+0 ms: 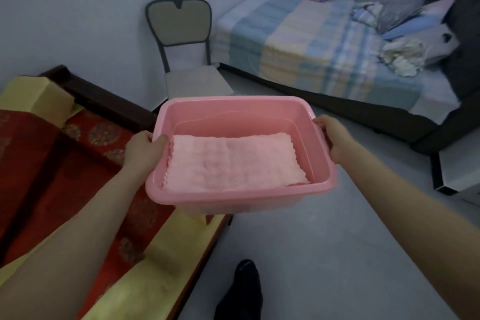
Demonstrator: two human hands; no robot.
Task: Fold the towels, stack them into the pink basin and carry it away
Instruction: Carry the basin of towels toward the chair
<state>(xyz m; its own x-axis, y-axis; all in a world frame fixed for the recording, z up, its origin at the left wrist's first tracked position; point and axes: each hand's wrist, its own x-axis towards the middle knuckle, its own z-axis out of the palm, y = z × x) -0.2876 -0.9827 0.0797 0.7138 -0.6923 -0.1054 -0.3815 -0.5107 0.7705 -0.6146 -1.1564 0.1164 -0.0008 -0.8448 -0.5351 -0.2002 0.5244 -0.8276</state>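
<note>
Hands grip opposite rims, left hand [143,149] and right hand [327,135] clamped on the pink rectangular plastic basin [241,192], keeping it level for carrying the folded pink towel [233,163].

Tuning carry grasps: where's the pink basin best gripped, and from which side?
Grip the pink basin by the lipped rim at its short ends, one hand from each side, as the left hand and right hand do now. It's wide, folded towel flat inside; end grips should keep it level.
</note>
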